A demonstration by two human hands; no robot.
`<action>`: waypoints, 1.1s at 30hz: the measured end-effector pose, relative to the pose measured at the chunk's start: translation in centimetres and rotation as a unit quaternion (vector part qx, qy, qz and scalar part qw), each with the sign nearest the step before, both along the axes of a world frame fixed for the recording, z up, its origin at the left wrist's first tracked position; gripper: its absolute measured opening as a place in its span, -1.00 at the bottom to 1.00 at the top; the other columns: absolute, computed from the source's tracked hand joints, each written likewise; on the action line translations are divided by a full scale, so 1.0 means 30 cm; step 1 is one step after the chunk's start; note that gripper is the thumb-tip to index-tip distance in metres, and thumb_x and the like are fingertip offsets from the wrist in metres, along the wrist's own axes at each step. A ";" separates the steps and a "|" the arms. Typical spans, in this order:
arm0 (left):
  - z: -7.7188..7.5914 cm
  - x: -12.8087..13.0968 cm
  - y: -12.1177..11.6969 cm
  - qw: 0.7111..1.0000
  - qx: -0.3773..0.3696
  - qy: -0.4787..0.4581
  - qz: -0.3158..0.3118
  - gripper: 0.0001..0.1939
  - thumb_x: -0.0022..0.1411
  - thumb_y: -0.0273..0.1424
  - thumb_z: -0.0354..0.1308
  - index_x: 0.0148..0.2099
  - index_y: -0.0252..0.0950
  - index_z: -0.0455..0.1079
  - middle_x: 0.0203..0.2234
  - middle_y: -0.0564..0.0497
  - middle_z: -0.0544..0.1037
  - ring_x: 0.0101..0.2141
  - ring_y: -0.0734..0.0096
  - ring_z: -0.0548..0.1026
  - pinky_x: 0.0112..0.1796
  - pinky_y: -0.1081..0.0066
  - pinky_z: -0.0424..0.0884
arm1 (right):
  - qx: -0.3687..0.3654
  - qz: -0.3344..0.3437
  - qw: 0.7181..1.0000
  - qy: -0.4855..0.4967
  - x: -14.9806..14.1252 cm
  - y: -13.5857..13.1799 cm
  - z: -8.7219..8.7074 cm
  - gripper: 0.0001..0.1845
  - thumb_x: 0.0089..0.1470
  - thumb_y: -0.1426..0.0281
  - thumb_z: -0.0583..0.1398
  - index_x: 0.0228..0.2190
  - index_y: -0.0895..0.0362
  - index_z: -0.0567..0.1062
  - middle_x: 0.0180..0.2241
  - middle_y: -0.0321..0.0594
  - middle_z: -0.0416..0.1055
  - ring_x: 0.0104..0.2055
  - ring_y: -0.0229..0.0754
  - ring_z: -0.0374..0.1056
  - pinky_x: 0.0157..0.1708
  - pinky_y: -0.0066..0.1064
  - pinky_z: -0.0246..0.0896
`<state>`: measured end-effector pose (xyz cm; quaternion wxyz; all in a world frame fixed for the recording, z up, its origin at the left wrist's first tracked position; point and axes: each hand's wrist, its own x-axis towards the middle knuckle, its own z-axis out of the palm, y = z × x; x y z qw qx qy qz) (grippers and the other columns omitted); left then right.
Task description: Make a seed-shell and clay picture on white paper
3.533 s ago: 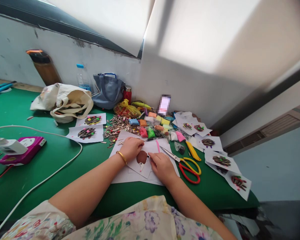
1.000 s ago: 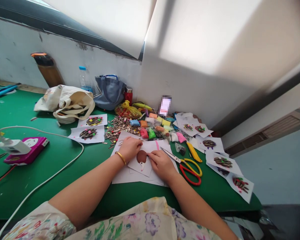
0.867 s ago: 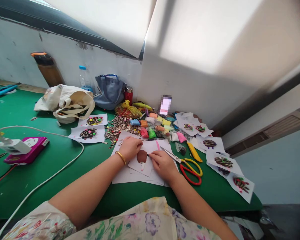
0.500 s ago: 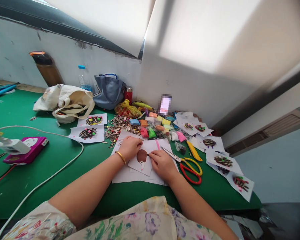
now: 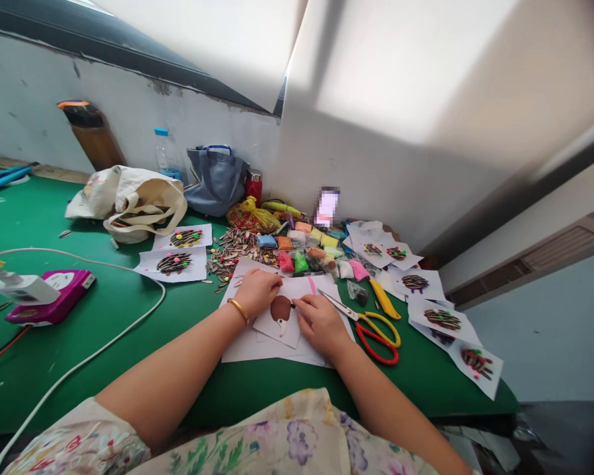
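A rounded brown clay shape (image 5: 280, 307) with a white pointed part bearing a dark dot lies on a small white card (image 5: 287, 338). The card rests on larger white sheets (image 5: 235, 349). My left hand (image 5: 260, 290), a gold bangle at its wrist, lies at the card's upper left with its fingers curled; whatever they hold is hidden. At the card's right edge, my right hand (image 5: 321, 324) is closed in a pinch. A small black piece (image 5: 293, 305) shows at its fingertips, touching or very near the brown clay.
Scissors (image 5: 369, 330) with red and yellow handles lie right of my right hand, by a yellow knife (image 5: 385, 299). Behind are sunflower seeds (image 5: 237, 247) and bagged coloured clay (image 5: 301, 264). Seed-covered pictures (image 5: 443, 319) flank both sides. A white cable (image 5: 103, 356) crosses the left.
My right fingertips have shifted very slightly by the edge of the brown clay. My left hand and the card stay in place.
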<state>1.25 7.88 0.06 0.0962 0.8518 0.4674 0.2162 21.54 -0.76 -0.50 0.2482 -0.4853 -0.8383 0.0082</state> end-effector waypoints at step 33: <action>0.044 0.035 -0.070 0.919 -0.280 -0.272 -0.054 -0.68 0.28 -0.15 0.00 -0.27 -0.29 0.40 -0.57 0.00 0.57 -0.57 0.37 0.51 -0.50 0.44 0.40 | -0.052 -0.011 0.978 0.203 -0.025 0.042 0.009 -0.88 0.15 0.44 0.16 -0.35 0.09 0.53 -0.35 -0.25 0.49 -0.25 -0.17 0.35 -0.18 -0.34 0.20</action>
